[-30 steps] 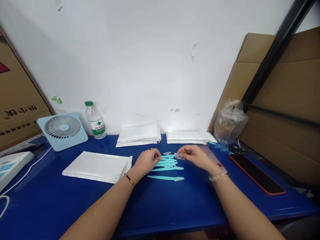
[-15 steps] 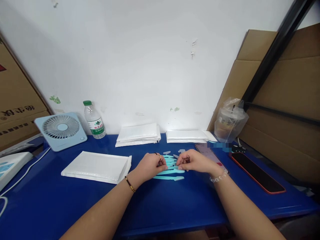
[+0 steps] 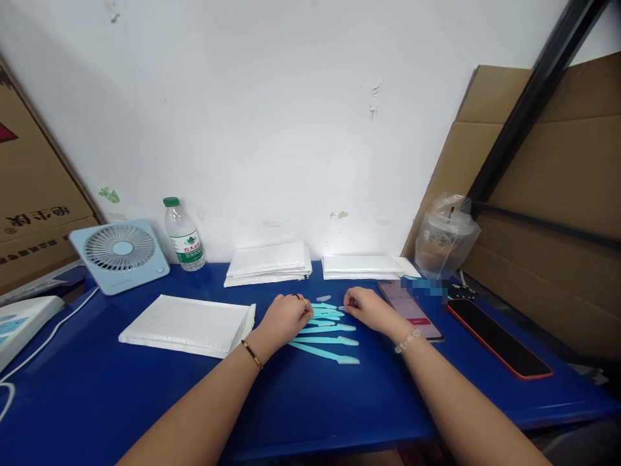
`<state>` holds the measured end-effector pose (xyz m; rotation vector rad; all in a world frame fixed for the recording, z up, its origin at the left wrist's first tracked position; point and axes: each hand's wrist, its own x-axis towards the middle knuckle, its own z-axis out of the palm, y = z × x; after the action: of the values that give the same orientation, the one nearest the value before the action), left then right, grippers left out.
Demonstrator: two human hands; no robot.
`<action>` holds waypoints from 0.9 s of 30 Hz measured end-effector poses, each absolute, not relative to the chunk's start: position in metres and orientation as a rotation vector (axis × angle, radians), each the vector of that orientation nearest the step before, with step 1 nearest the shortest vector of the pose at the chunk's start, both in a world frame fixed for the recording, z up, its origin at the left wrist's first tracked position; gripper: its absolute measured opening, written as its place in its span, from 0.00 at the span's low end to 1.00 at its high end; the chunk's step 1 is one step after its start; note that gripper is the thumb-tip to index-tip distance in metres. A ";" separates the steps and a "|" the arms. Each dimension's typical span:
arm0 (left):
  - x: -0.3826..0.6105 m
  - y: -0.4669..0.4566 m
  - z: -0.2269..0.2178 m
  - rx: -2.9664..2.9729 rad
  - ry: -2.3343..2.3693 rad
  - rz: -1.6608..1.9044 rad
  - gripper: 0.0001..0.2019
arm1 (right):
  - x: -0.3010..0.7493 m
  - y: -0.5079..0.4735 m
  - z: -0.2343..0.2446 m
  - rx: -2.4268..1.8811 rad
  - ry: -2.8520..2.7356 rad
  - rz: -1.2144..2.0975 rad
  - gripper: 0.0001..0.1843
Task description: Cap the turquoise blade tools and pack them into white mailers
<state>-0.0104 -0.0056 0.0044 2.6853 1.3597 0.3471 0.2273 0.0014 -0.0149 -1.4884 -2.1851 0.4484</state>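
Observation:
Several turquoise eyebrow razors (image 3: 323, 340) lie fanned across the blue table, their pale, covered-looking blade ends pointing right. My left hand (image 3: 286, 318) is closed at the handle ends of the upper razors, its fingertips pinched on one of them; the hand partly hides the handles. Just right of the upper razors, my right hand (image 3: 366, 307) pinches a small translucent blade cap (image 3: 341, 309) between thumb and forefinger. Another translucent cap (image 3: 324, 298) lies beyond the razors.
White padded envelopes lie left (image 3: 187, 325) and in stacks (image 3: 268, 262) by the wall. Two phones, one lit (image 3: 410, 310) and one orange-edged (image 3: 499, 336), are on the right. A fan (image 3: 121, 255), water bottle (image 3: 184, 236) and bagged drink cup (image 3: 444, 239) stand behind.
Both hands have moved slightly up and apart. Two razors now lie lower on the table, in front of my left hand. My right hand has gone from a razor's blade end to a small cap.

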 end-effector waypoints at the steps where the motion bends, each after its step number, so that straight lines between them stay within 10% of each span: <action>1: -0.011 -0.004 0.004 2.656 1.346 0.373 0.12 | 0.229 0.001 -0.013 -1.470 -2.147 0.493 0.02; 27: -0.019 0.006 -0.001 2.288 1.229 0.667 0.12 | 0.237 -0.004 0.006 -1.051 -1.201 1.331 0.16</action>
<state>-0.0193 0.0063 -0.0007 2.2878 1.2294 0.6667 0.2368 -0.0040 0.0065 -1.0511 -1.2014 1.3315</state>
